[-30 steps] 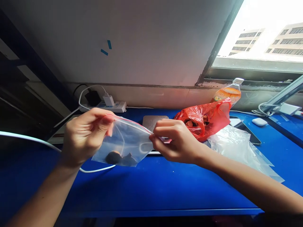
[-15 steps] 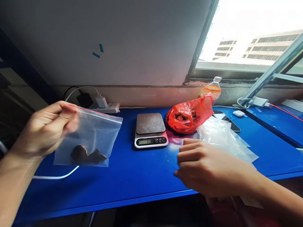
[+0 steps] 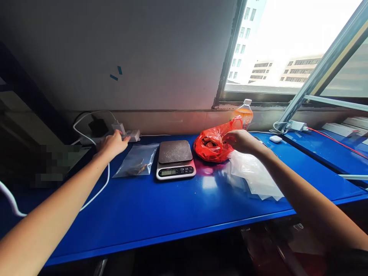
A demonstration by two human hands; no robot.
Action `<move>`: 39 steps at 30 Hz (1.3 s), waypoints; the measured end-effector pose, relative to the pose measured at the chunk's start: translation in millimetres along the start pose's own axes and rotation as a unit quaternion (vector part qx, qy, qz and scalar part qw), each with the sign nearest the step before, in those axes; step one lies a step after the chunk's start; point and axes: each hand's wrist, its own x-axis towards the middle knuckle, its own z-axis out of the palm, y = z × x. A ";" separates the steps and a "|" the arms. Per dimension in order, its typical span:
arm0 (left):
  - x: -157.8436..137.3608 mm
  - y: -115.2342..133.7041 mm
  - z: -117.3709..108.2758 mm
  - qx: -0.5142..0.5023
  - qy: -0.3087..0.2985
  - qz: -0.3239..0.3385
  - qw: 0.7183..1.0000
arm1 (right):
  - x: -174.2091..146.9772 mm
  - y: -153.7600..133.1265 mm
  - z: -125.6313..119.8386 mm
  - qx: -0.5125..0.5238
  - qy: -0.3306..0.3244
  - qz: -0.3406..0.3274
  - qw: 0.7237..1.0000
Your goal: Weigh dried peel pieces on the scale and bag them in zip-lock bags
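My left hand (image 3: 113,145) is at the back left of the blue table, beside a white power strip (image 3: 132,135). Its thumb and index finger are apart and nothing is between them. A clear zip bag (image 3: 135,159) with some brown pieces in it lies flat just right of that hand. To the bag's right sits a digital kitchen scale (image 3: 176,153) with a bare plate. At the right side of the mouth of a red plastic bag (image 3: 208,151), the fingers of my right hand (image 3: 240,141) are curled in against the plastic. Brown pieces show inside the red bag.
Several clear empty bags (image 3: 255,174) lie in a pile under my right forearm. An orange drink bottle (image 3: 244,113) stands behind the red bag. A white earbud case (image 3: 275,139) and a charger (image 3: 296,125) are further right. A white cable (image 3: 107,180) loops across the left.
My left hand has set the zip bag down left of the scale and let go of it. My right hand has moved forward to the red bag. The view has shifted somewhat.
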 end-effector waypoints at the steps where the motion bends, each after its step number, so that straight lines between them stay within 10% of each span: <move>1: -1.2 4.3 -2.0 0.027 -0.001 -0.015 1.000 | 9.2 -1.0 4.9 -0.004 -0.002 -0.004 1.000; 8: -38.3 58.9 9.4 0.107 -0.079 -0.003 0.991 | 31.6 -25.2 14.5 0.119 0.002 -0.130 0.984; 14: -54.2 65.8 3.8 0.089 -0.090 0.021 0.992 | 11.6 -23.6 25.4 -0.007 0.094 0.067 0.993; 31: -59.1 68.4 8.9 0.075 -0.143 0.055 0.985 | 11.1 -30.6 20.7 -0.024 0.128 0.107 0.986; 35: -70.1 93.5 1.2 0.025 -0.122 0.112 0.986 | -41.0 -45.9 5.6 0.158 0.306 0.144 0.928; 39: -98.8 140.1 -2.0 -0.211 -0.200 0.129 0.948 | -86.2 -98.9 2.6 0.354 0.293 0.014 0.888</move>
